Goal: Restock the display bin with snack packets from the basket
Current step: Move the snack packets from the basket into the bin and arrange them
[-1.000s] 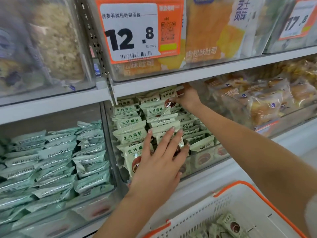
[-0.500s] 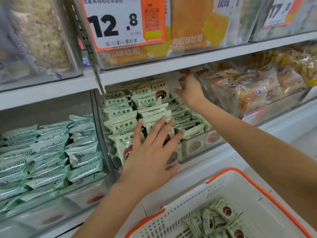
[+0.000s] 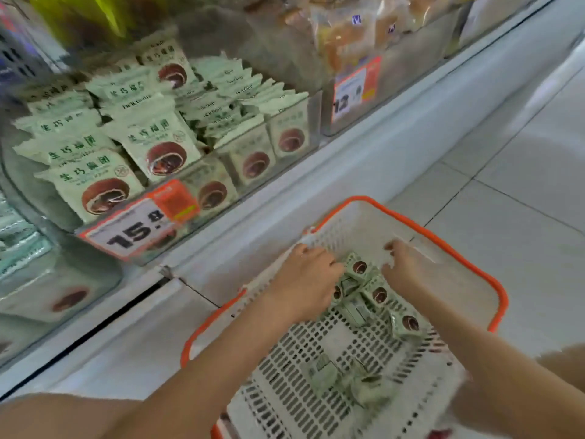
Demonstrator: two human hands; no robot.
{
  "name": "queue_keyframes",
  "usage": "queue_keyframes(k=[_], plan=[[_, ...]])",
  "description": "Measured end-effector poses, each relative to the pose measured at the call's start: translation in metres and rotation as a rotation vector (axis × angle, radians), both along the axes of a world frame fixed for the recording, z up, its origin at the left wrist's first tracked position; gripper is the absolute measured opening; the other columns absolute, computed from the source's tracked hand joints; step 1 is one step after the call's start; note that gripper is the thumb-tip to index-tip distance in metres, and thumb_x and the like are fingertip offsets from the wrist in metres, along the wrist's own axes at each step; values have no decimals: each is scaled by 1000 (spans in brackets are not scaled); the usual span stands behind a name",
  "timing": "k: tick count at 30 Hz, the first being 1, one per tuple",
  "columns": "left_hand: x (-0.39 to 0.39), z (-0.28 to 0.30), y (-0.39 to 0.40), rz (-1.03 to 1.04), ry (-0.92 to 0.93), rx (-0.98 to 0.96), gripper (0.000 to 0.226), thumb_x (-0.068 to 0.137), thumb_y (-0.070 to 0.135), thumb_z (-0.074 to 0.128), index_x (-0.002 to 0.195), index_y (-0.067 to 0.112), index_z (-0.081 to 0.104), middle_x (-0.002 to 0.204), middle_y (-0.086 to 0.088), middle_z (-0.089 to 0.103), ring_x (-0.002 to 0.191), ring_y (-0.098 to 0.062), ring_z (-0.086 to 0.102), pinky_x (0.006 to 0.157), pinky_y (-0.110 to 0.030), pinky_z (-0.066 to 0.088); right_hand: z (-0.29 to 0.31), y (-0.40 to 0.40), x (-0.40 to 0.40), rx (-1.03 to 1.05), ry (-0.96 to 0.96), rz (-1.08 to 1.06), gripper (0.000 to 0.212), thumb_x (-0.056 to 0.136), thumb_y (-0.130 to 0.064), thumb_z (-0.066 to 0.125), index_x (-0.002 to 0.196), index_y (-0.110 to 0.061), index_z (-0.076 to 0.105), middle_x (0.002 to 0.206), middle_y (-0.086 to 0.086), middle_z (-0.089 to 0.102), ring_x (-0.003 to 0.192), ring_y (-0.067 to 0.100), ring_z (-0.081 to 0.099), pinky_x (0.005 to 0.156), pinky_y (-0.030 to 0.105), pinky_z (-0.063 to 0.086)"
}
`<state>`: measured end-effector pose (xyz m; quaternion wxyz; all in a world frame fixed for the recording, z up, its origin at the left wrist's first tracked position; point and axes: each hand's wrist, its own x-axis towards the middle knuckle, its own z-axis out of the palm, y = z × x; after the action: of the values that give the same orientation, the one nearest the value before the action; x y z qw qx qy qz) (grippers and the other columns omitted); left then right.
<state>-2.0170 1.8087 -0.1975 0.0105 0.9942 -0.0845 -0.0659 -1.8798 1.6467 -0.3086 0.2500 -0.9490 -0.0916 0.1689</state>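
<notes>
Gathering snack packets [image 3: 364, 289] from basket [image 3: 459, 248], both hands [image 3: 304, 280] curling around them; display bin [image 3: 285, 172] nearly full, several packets left.

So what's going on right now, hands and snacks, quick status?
Both hands in the basket: left hand and right hand gathering the snack packets; grip unclear. Display bin partly stocked. Nothing in the way.

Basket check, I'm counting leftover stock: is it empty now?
No, several green snack packets lie in the basket between both hands.
</notes>
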Motion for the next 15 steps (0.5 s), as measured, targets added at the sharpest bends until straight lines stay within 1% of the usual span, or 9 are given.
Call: queue_keyframes(k=[1,2,3,4,6,9,12,13,15], plan=[[7,-20,-6,31,127,10,21,91,16,49,109,15,59,111,-4,56,109,-24,48,97,-42,31,-19,-7,-5,-99,85,78,49,89,-13,56,134,-19,38,132,9,52,102,23,54,78,34,48],[13,-40,-10,54,230,8,21,91,16,48,109,15,58,111,-4,55,110,-24,48,96,-43,32,-33,-13,-9,-170,168,129,58,88,-16,59,139,-19,32,136,12,48,112,28,52,87,38,49],[18,-61,-14,76,309,1,20,91,16,49,109,14,58,110,-5,55,109,-24,48,95,-44,34,-47,-20,-13,-226,242,164,65,87,-18,62,142,-19,28,140,13,43,121,33,46,95,42,46],[22,-80,-17,110,364,-13,20,90,17,50,109,14,58,110,-5,56,109,-25,50,94,-43,36,-58,-25,-16,-268,298,197,71,85,-17,63,145,-19,24,143,14,38,127,36,40,99,43,43],[24,-113,-20,199,464,-61,24,89,17,53,113,12,57,113,-7,57,107,-25,52,93,-41,42,-77,-35,-16,-313,370,242,77,84,-16,65,147,-15,21,144,14,36,129,35,38,98,41,41],[24,-141,-19,260,579,-104,32,90,22,54,121,12,55,117,-7,56,103,-25,54,87,-37,48,-99,-36,-3,-295,372,217,84,82,-21,70,148,-8,19,143,17,39,128,33,42,99,39,42],[23,-157,-14,225,617,-101,34,91,29,55,122,15,54,117,-6,55,102,-23,55,85,-38,49,-108,-23,11,-237,344,215,88,81,-27,72,148,-11,18,139,15,46,125,33,45,96,40,43],[22,-162,-12,219,623,-95,33,91,29,54,121,15,54,116,-6,56,101,-22,55,85,-38,49,-111,-19,12,-236,338,232,89,80,-31,73,148,-13,19,140,14,46,126,33,44,97,41,42],[24,-168,-9,237,636,-108,31,91,28,55,119,15,55,114,-5,58,100,-21,56,87,-39,49,-117,-14,8,-319,313,248,94,77,-43,73,148,-13,18,147,13,38,134,32,35,106,48,32]])
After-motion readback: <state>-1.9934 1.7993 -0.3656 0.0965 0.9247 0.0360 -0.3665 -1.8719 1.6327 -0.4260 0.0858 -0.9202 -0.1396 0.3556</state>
